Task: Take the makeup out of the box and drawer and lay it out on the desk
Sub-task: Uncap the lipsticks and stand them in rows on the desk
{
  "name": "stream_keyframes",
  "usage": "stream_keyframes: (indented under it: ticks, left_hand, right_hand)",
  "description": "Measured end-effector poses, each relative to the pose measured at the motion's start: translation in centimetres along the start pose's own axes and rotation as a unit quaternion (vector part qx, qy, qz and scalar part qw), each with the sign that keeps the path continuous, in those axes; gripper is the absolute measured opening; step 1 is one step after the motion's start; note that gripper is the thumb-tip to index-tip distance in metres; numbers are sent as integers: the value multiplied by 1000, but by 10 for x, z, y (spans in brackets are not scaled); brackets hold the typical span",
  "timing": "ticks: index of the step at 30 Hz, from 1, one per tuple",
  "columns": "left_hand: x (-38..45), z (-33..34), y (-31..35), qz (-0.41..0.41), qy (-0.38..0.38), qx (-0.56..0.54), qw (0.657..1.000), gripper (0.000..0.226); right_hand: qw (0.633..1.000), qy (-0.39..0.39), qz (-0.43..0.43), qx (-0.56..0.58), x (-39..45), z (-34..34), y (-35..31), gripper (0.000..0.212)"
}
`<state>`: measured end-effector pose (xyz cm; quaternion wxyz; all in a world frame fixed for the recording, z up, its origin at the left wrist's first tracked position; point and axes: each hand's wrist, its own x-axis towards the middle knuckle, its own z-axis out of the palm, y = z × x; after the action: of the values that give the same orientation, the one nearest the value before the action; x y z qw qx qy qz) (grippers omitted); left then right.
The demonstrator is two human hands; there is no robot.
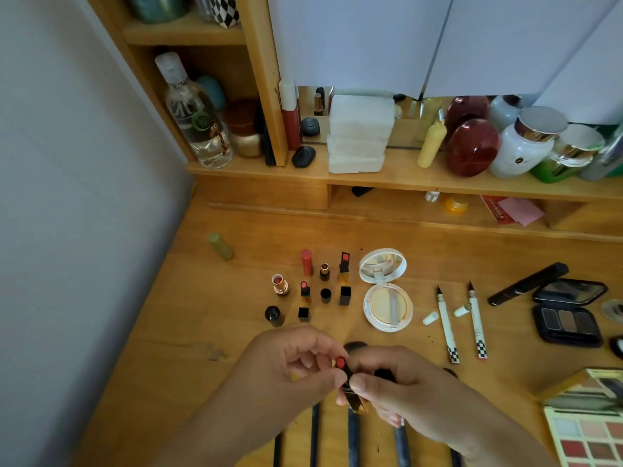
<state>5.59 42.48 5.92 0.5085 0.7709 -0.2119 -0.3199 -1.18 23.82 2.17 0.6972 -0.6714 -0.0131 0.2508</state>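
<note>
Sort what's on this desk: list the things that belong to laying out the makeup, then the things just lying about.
Job: lipstick held by left hand and right hand; standing lipsticks; cushion compact; eyeliner pens; brow palette.

Lying about: clear bottle; white jar; red egg-shaped case.

lipsticks (310,284) left of compact (387,298), eyeliners (462,321) right

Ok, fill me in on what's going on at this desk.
A person is laying makeup out on the wooden desk. Both hands hold one uncapped red lipstick: the left hand pinches near its tip, the right hand grips its gold base. Already set out are a group of opened lipsticks with caps beside them, an open cushion compact, two uncapped eyeliner pens and a brow palette.
</note>
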Motion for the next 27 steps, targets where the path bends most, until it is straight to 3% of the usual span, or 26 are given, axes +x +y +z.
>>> stream_keyframes:
  ticks: [3,6,8,11,14,19,24,27]
  left_hand:
    - [6,-6,-1,20,-3,88,996,18]
    - [18,-13,-9,49,89,180,978,11]
    - [29,-13,-20,73,146,259,952,11]
    - [44,-3,-38,93,174,345,918,10]
    - [55,5,-53,89,191,380,901,14]
    - [67,6,-66,79,203,410,886,15]
    - [74,3,-69,83,199,401,890,16]
    - [75,1,-69,76,192,399,893,17]
  right_hand:
    - [999,48,11,3,1,6,5,13]
    - [974,214,74,-7,4,5,20,23]
    - [953,280,117,24,3,3,31,24]
    - [944,284,145,81,2,6,39,25]
    - [942,288,113,132,0,11,36,29]
    - [953,287,88,31,-7,11,30,27]
    - [946,312,82,28,-10,10,24,25]
    - [938,334,79,-37,-11,10,22,27]
